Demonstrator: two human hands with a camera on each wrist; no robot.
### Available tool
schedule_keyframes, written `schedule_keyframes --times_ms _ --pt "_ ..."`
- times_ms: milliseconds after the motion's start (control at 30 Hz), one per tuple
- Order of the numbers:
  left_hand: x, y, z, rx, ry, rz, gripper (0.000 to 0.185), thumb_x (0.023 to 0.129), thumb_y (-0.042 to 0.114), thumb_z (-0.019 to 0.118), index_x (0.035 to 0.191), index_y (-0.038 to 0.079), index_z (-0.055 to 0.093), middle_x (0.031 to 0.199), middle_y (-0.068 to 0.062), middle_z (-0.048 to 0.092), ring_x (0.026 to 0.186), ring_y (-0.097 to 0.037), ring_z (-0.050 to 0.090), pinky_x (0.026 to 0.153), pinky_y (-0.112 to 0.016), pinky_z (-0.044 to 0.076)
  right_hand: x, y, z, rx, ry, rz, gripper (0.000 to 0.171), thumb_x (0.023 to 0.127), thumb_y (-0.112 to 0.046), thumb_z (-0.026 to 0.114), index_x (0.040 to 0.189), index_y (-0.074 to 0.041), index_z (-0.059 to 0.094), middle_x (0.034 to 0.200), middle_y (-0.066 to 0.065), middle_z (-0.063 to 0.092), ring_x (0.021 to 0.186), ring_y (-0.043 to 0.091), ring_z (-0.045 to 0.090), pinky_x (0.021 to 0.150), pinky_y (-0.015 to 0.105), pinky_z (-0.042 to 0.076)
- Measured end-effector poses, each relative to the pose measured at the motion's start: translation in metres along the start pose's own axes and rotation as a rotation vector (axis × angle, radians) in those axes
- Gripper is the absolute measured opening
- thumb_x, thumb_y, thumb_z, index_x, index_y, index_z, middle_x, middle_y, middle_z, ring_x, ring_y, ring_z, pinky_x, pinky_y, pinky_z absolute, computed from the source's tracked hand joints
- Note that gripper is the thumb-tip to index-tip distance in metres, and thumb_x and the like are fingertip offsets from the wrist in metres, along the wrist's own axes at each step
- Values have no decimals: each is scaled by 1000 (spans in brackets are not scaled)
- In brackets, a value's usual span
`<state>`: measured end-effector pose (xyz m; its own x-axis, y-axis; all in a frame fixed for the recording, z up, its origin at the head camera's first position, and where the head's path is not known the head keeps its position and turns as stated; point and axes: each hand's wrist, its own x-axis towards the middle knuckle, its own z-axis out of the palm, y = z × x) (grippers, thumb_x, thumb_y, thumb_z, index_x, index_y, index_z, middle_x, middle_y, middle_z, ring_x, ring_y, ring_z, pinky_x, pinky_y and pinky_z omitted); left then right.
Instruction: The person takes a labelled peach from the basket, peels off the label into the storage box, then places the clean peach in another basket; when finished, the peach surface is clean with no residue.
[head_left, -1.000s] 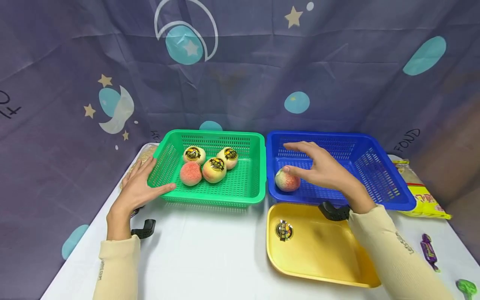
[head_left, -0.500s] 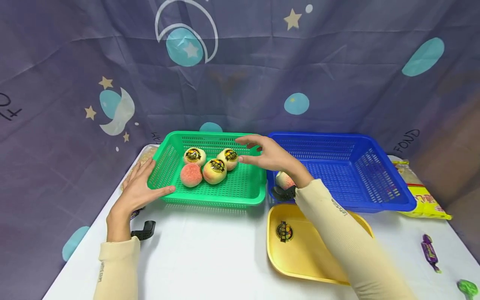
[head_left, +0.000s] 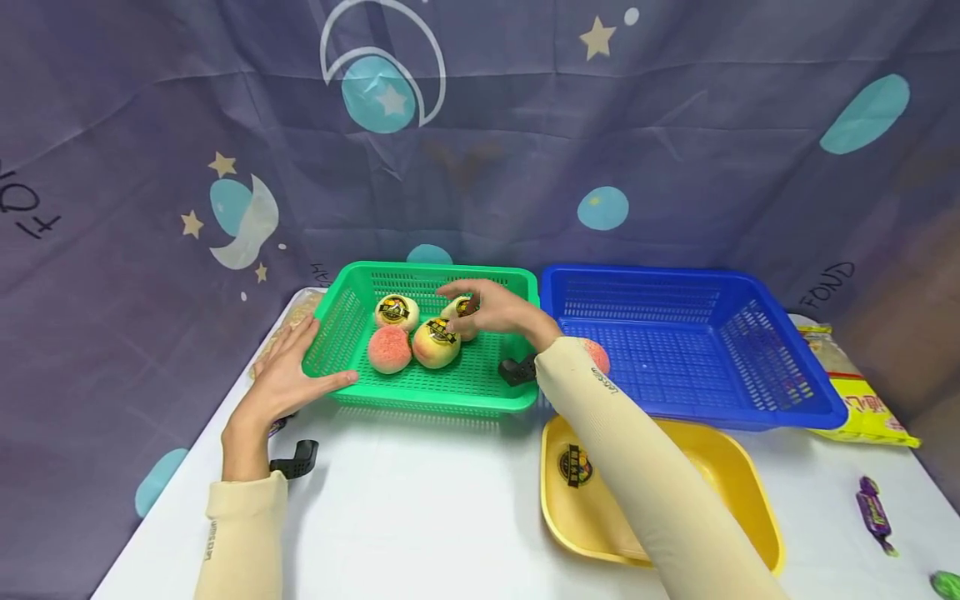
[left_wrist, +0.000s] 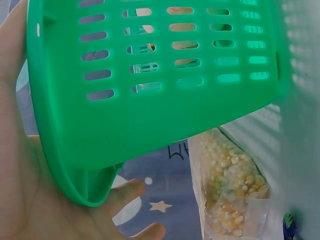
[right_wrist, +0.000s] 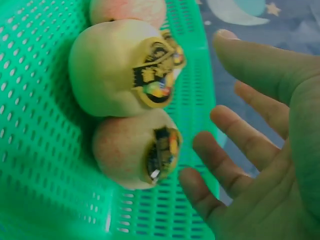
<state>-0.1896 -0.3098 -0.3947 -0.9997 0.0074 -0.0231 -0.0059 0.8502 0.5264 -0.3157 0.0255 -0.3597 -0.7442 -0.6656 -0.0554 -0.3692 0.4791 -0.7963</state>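
Left fingers [left_wrist: 127, 192] and right fingers [right_wrist: 222, 162] stand parted, empty, a round peach [head_left: 433, 352] lying sticker [head_left: 443, 331] up.

- Your right hand [head_left: 498, 310] partly covers the right-rear peach [head_left: 462, 307] in the green basket [head_left: 435, 406].
- Right of the green basket, your sleeve [head_left: 645, 475] hides part of another peach [head_left: 599, 357] and of the yellow tray [head_left: 588, 533].
- Far right of it, a green object [head_left: 947, 585] is cut off in the head view.
- Left of it, your left hand [head_left: 283, 387] masks some of the kernel bag [left_wrist: 232, 185].
- Inside it, sticker [right_wrist: 159, 75] print is too blurred to read.
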Motion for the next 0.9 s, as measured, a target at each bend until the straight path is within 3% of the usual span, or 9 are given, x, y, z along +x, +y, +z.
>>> schedule_keyframes --times_ms 100,267,567,733,900 --pt "0 0 0 -5 -4 -1 119 80 70 72 166 20 7 174 -8 2 156 -50 -2 111 -83 2 6 1 7 -35 -45 35 65 91 -16 78 150 -23 52 157 9 46 129 31 57 106 49 50" --pt "0 1 0 -23 -1 1 119 79 69 73 166 20 8 174 -7 3 157 -48 2 109 -85 2 14 4 17 -148 -111 41 74 87 -12 80 153 -19 47 161 6 42 151 28 36 122 49 34" --pt "1 1 2 -58 -8 7 119 80 69 74 165 21 7 174 -4 1 159 -43 7 110 -84 2 20 9 31 -188 -158 4 73 87 -3 78 153 -14 48 157 7 46 145 26 43 118 41 40" --pt "0 1 1 -33 -11 4 118 81 70 72 165 21 5 174 -4 0 158 -45 8 109 -85 4 23 7 36 -294 -160 -51 69 87 -12 80 150 -18 52 151 2 54 136 25 45 111 41 45" --pt "0 0 2 -28 -6 4 118 81 70 72 166 20 6 174 -3 1 158 -44 9 109 -85 4 23 5 39 -316 -195 -45 76 86 -15 83 153 -21 48 154 2 50 144 27 41 114 43 43"
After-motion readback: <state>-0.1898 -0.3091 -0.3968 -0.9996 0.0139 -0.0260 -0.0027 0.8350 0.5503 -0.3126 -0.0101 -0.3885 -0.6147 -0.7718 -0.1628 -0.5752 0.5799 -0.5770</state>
